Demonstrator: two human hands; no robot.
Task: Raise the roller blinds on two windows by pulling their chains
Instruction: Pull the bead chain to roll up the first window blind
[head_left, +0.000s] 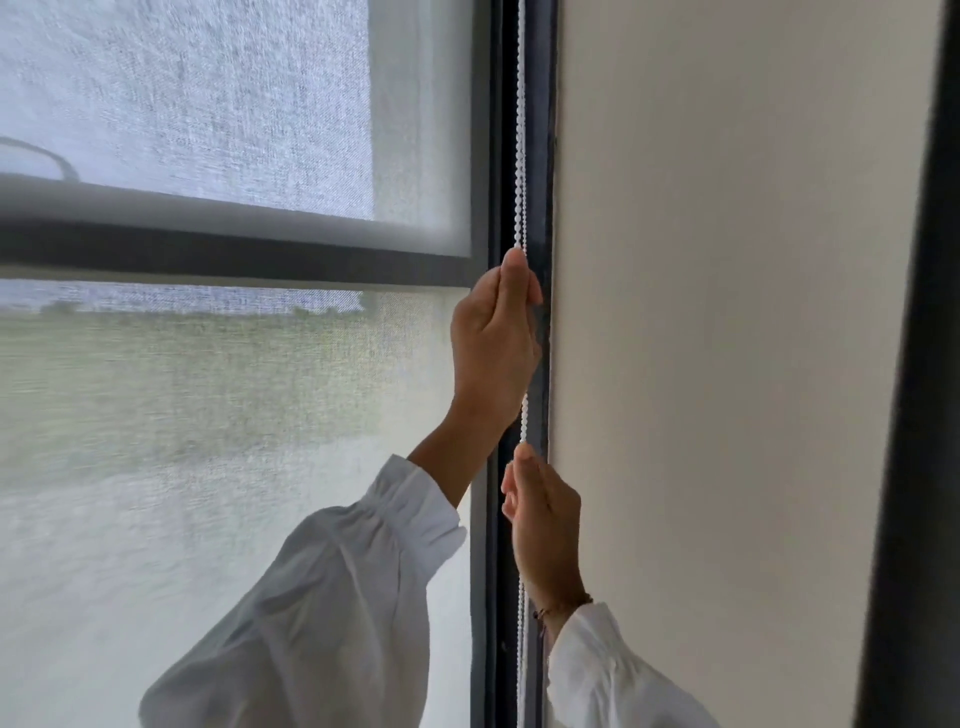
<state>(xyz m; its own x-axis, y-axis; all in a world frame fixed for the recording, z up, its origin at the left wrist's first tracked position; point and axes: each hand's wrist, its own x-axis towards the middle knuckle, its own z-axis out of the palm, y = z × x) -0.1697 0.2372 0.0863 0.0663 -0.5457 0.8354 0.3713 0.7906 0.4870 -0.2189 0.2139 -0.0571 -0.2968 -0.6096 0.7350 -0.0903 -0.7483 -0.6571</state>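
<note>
A white bead chain (520, 130) hangs in two strands down the dark window frame (540, 156), right of the glass. My left hand (493, 338) is closed around the chain at mid height. My right hand (545, 525) pinches the chain just below it, fingers closed on the beads. A pale mesh roller blind (208, 104) covers the window on the left; the fabric reaches the lower pane (182, 467) too. Both arms wear white sleeves (322, 623).
A dark horizontal frame bar (234, 254) crosses the window behind the blind. A plain cream wall (727, 312) fills the right side. Another dark vertical frame (919, 415) stands at the far right edge.
</note>
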